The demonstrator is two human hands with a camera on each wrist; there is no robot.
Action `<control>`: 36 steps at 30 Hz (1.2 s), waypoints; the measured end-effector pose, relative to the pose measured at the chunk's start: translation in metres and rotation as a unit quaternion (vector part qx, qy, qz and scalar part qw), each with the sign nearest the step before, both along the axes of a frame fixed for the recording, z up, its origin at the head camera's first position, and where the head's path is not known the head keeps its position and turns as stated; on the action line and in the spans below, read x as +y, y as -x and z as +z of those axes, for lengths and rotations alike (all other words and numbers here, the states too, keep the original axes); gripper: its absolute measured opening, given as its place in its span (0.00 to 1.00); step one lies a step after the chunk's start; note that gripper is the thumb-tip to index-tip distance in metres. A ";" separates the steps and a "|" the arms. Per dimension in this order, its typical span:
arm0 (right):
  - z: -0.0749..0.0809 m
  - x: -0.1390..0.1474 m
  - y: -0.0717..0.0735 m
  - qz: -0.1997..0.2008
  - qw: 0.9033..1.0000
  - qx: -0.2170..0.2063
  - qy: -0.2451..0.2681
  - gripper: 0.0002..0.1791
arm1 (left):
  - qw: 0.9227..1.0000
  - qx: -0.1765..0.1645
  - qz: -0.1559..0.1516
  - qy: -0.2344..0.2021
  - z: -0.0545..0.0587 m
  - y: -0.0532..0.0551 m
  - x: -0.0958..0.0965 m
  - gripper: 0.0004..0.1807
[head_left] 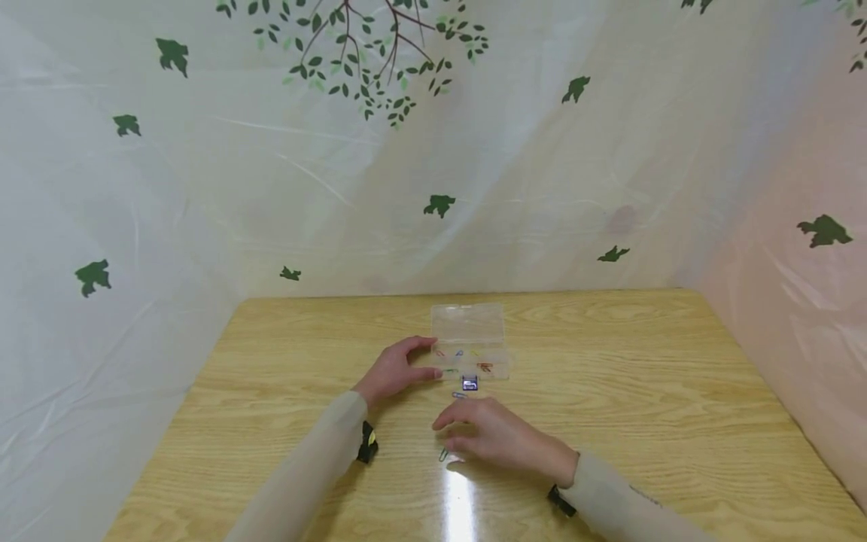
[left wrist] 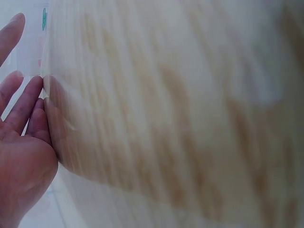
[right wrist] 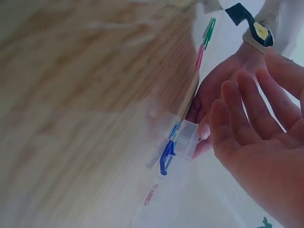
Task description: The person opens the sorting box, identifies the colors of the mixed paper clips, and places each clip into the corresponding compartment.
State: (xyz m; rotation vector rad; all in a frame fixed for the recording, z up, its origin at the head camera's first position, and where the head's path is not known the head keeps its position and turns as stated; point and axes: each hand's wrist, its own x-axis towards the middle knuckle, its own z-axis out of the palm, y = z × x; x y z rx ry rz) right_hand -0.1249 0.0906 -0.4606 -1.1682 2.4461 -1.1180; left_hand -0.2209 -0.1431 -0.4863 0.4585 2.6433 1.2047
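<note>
A clear plastic box [head_left: 501, 370] stands with its lid raised, holding several coloured paper clips in compartments. My left hand [head_left: 396, 370] holds its left end, thumb toward the front and index finger toward the back. The left wrist view shows that hand [left wrist: 23, 156] beside the box wall. Over the table in front of the box hovers my right hand [head_left: 488, 430], fingers apart and loosely bent, gripping nothing. A green paper clip [right wrist: 209, 32] and a pink paper clip [right wrist: 199, 58] lie near its fingers. Between hand and box is a light-blue paper clip [head_left: 459, 395].
A dark blue piece [head_left: 470, 383] sits at the box's front edge, seemingly a latch. The wooden table [head_left: 643, 376] reaches back to a pale curtain [head_left: 339, 188] printed with leaves and birds. Light glares off the table near the right hand.
</note>
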 end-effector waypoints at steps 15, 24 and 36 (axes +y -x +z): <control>0.003 -0.008 0.001 0.017 0.997 0.025 -0.074 0.13 | 1.000 -0.004 0.001 0.002 0.000 0.001 0.000 0.36; -0.003 -0.010 0.006 0.028 0.994 0.023 -0.103 0.12 | 1.000 -0.003 -0.001 -0.005 0.000 0.000 0.000 0.35; -0.002 -0.014 0.009 0.055 0.989 0.073 -0.120 0.09 | 1.000 -0.007 0.000 -0.003 0.002 0.000 0.000 0.35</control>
